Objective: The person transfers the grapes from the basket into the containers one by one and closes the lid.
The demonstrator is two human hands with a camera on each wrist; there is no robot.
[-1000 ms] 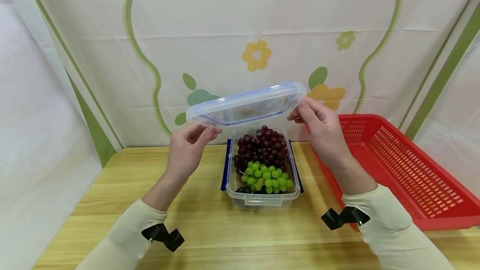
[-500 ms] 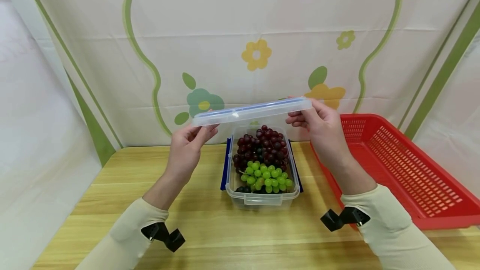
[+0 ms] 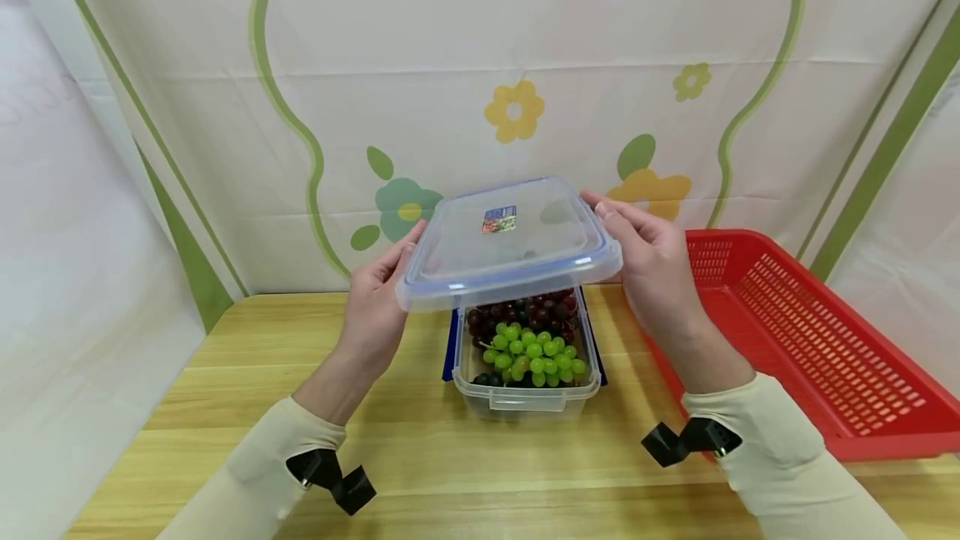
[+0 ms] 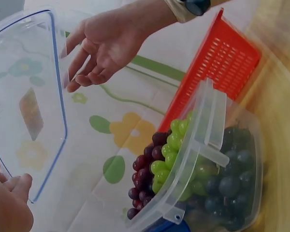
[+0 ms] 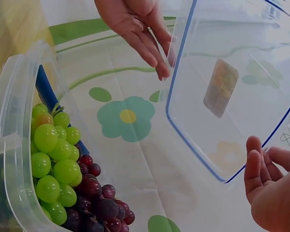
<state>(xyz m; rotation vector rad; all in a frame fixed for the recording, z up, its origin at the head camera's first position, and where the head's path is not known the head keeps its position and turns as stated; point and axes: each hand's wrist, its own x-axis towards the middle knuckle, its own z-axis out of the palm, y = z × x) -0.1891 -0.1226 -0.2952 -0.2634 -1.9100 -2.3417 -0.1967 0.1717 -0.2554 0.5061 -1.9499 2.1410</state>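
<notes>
A clear plastic lid (image 3: pixel 517 232) with a blue seal and a small printed sticker is held in the air, tilted so its top faces me. My left hand (image 3: pixel 377 298) grips its left edge, thumb and fingers at the rim. At the right edge, my right hand (image 3: pixel 652 261) holds it the same way. Under and in front of the lid stands a clear food container (image 3: pixel 517 401) with blue side latches hanging down. Green grapes (image 3: pixel 532 354) lie on top near its front, dark red grapes (image 3: pixel 517 311) behind, partly hidden by the lid. Black grapes (image 4: pixel 232 183) show through the wall.
A red perforated plastic basket (image 3: pixel 825 340) stands on the right of the wooden table (image 3: pixel 247 373), close to my right forearm. Behind the table hangs a white cloth (image 3: pixel 420 40) with flower prints.
The lid has tipped from its underside showing, through edge-on, to its top facing me, and its near edge has come down over the rear grapes. The container has stayed put.
</notes>
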